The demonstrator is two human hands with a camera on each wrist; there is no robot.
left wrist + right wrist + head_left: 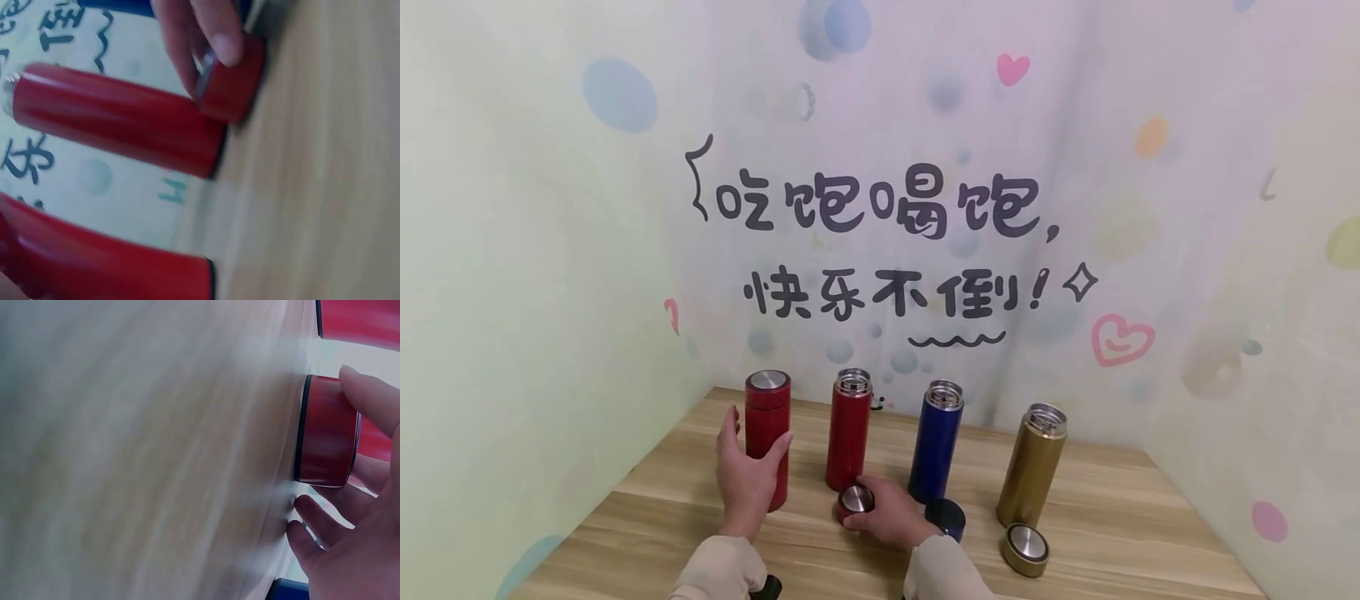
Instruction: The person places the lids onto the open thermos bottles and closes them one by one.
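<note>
My left hand (748, 487) grips a capped red thermos (768, 450) standing upright at the left, thumb on one side and fingers on the other. My right hand (891, 510) pinches a loose red thermos lid (857, 498), with its silver top facing up. In the right wrist view that lid (328, 431) is flat on the tabletop, the thumb on one side and fingers on the opposite side. Right behind the lid is an uncapped red thermos (847, 437), its steel mouth bare; it also shows in the left wrist view as a red cylinder (119, 119).
An uncapped blue thermos (936, 450) stands right of the red ones, with a dark blue lid (946, 518) before it, partly behind my right wrist. Further right are an uncapped gold thermos (1032, 471) and its gold lid (1026, 550). The wooden table (1120, 517) meets a printed wall (887, 108).
</note>
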